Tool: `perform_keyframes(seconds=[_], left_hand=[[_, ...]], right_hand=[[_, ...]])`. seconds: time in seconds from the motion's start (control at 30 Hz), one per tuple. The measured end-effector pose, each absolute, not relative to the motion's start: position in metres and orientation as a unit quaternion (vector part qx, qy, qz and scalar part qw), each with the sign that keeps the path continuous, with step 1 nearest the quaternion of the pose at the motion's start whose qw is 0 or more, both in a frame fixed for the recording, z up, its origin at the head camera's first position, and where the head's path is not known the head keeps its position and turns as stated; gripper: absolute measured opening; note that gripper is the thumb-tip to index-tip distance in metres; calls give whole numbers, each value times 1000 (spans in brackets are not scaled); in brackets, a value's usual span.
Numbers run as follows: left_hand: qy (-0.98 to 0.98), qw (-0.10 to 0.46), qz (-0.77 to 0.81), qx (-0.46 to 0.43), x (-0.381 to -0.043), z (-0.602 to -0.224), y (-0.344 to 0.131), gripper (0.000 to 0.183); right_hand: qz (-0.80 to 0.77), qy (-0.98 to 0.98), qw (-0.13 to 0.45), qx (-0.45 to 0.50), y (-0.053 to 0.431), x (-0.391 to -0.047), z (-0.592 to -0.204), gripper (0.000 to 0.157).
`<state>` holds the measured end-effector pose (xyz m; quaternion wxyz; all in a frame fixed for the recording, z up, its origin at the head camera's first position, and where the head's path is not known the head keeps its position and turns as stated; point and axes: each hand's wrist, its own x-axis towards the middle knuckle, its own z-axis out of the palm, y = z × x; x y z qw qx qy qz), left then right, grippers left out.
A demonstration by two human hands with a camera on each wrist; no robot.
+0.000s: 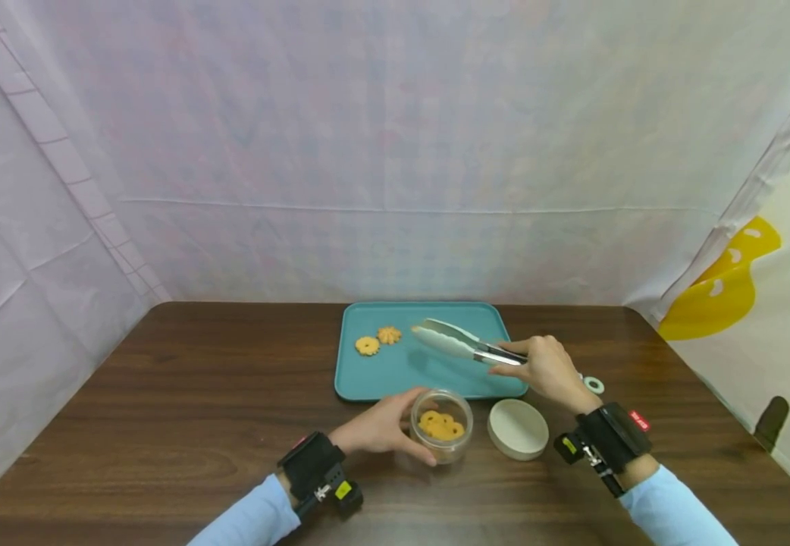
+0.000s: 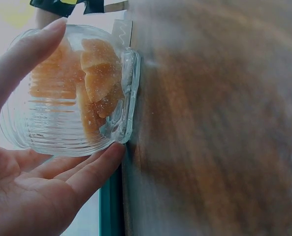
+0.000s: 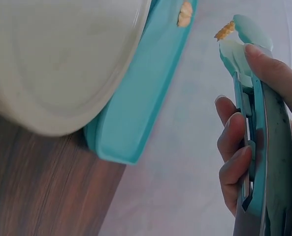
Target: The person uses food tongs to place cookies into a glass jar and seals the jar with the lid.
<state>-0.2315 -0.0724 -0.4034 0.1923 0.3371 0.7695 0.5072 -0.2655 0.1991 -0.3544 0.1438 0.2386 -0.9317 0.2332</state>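
My left hand [image 1: 390,425] holds a clear glass jar [image 1: 451,455] around its side. The thumb and fingers are on opposite sides of the ribbed glass, and several cookies [image 2: 99,73] show inside. In my right hand [image 1: 547,369] is a pair of tongs [image 1: 446,339] with metal arms and pale green tips, raised over the teal tray [image 1: 422,383]. A single cookie [image 3: 225,31] is pinched between the tips in the right wrist view. Two flower-shaped cookies, one with a hole [image 1: 368,346] and one ridged [image 1: 389,334], lie on the tray's left half.
A round white lid [image 1: 518,429] lies on the brown wooden table [image 1: 197,394], right of the jar and near the tray's front right corner. White cloth [image 1: 395,152] hangs behind the table and along both sides. A yellow shape [image 1: 722,292] is on the right-hand cloth.
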Motion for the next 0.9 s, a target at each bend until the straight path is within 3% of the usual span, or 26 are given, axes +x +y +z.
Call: perform_keyframes(seconds=[0.9], left_hand=[[770, 199, 508, 330, -231, -403, -72, 79]], right_hand=[[278, -893, 185, 302, 234, -203, -339, 39]])
